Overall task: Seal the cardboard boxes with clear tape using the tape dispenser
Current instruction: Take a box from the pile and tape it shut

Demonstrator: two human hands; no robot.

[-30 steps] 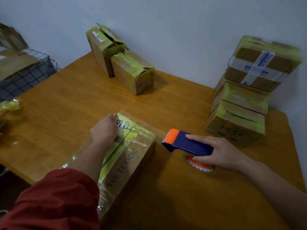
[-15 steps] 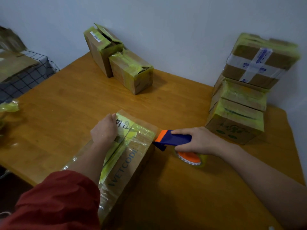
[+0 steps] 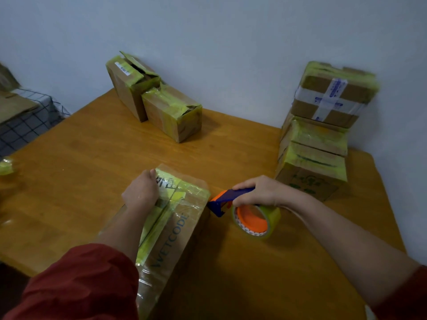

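**Head view.** A long cardboard box (image 3: pixel 175 225) printed WETCODE lies at 6 o'clock on the worktop (image 3: pixel 92 158), its top seam already crossed by yellowish and clear tape. The left hand (image 3: pixel 141 192) is set on the far end of the lid, fingers curled down over the box's left edge so that the box is pinned. The tape dispenser (image 3: pixel 225 199) is gripped by the right hand (image 3: pixel 256 190), whose fingers are wrapped round the blue handle. The dispenser's orange-and-blue nose is touching or just beside the box's upper right edge, at 3 o'clock of the box, and the tape roll (image 3: pixel 256 221) is carried beneath the handle.

The box is judged light, stiff at its edges, yielding along the flap seam, and slick where film covers it. It is best steadied by downward pressure near an edge. The dispenser is judged rigid and light, and is best taken by the handle, clear of the cutter at the nose. Further boxes (image 3: pixel 316 146) are stacked at 2 o'clock.
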